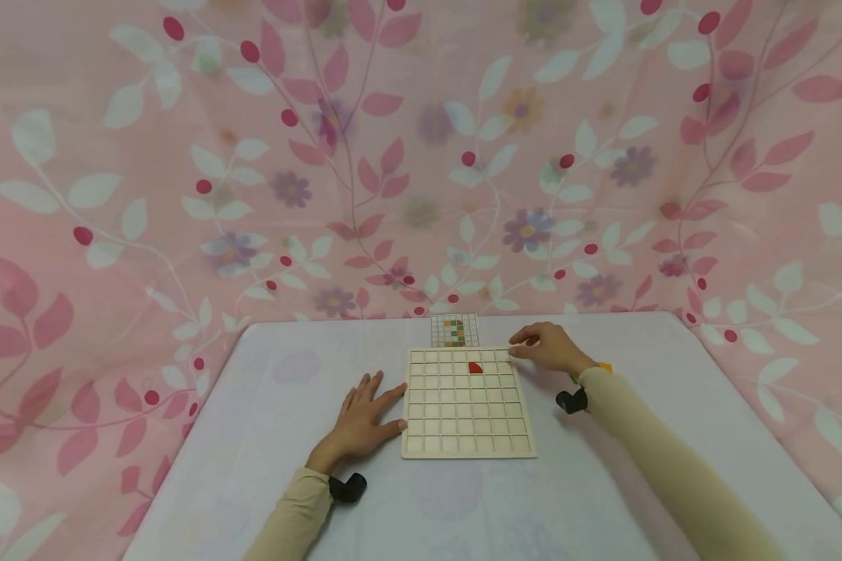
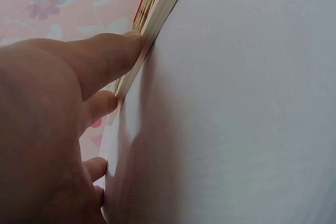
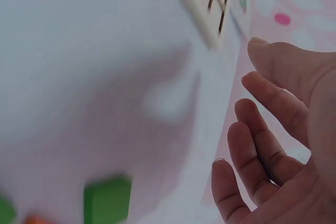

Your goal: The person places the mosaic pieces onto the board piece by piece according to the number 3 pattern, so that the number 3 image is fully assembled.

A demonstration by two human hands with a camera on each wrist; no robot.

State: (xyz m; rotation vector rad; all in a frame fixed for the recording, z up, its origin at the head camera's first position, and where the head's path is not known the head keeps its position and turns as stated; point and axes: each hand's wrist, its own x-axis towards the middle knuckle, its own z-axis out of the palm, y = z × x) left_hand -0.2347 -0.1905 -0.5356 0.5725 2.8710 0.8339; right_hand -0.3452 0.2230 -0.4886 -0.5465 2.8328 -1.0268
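A pale wooden grid board [image 1: 456, 405] lies flat on the table, with one red quarter-round piece [image 1: 475, 368] in a cell of its upper part. My left hand [image 1: 365, 421] rests at the board's left side, fingers spread; in the left wrist view its thumb [image 2: 113, 56] touches the board's edge. Over by the board's upper right corner hovers my right hand [image 1: 550, 348]. The right wrist view shows its fingers [image 3: 241, 140] loosely bent and apart from the thumb, with nothing between them.
A small pattern card [image 1: 454, 330] with coloured squares lies behind the board. Partly hidden by the right wrist are an orange piece [image 1: 606, 367] and green pieces [image 3: 107, 198] on the table. A pink floral cloth [image 1: 421, 156] hangs behind the white-covered table [image 1: 252, 389].
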